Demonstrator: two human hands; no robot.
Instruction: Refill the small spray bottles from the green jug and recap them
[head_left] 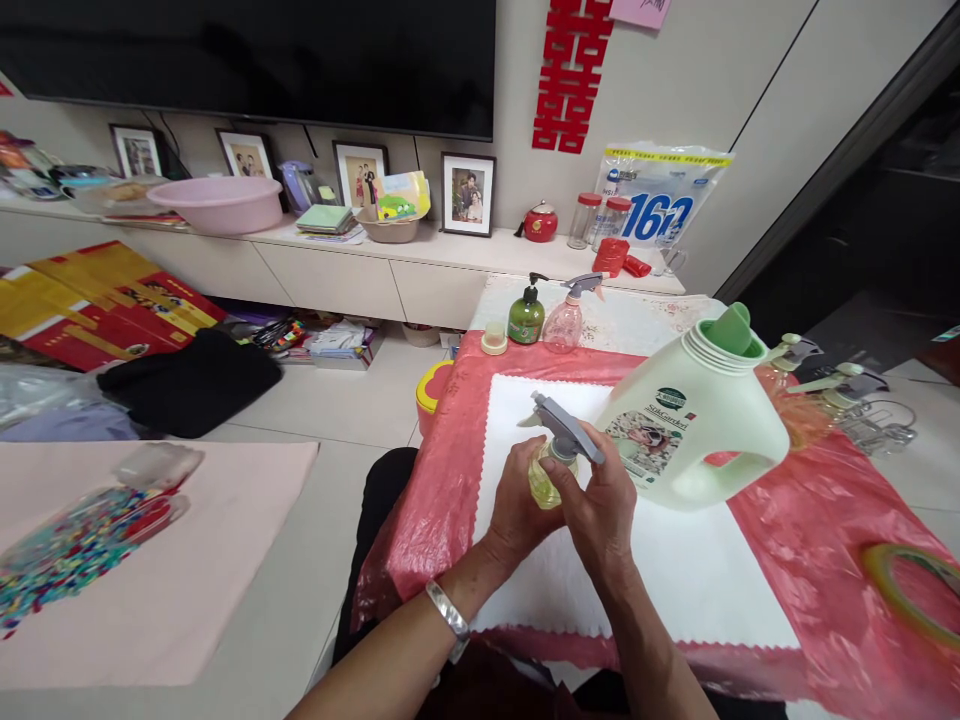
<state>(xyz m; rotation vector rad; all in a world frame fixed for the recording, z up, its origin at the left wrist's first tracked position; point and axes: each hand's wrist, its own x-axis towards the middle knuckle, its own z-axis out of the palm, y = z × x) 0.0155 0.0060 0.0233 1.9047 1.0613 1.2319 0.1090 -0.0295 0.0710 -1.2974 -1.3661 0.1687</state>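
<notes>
My left hand is wrapped round a small clear spray bottle holding yellowish liquid, above the white cloth. My right hand is closed on the bottle's neck, just under its grey trigger head. A silver bracelet sits on my left wrist. Right beside my hands stands a large pale green detergent jug with a green spout and no cap on it.
A red plastic sheet covers the table. At its far edge stand a green pump bottle, a pink spray bottle and a small cap. More spray bottles lie at the right. A tape roll sits near right.
</notes>
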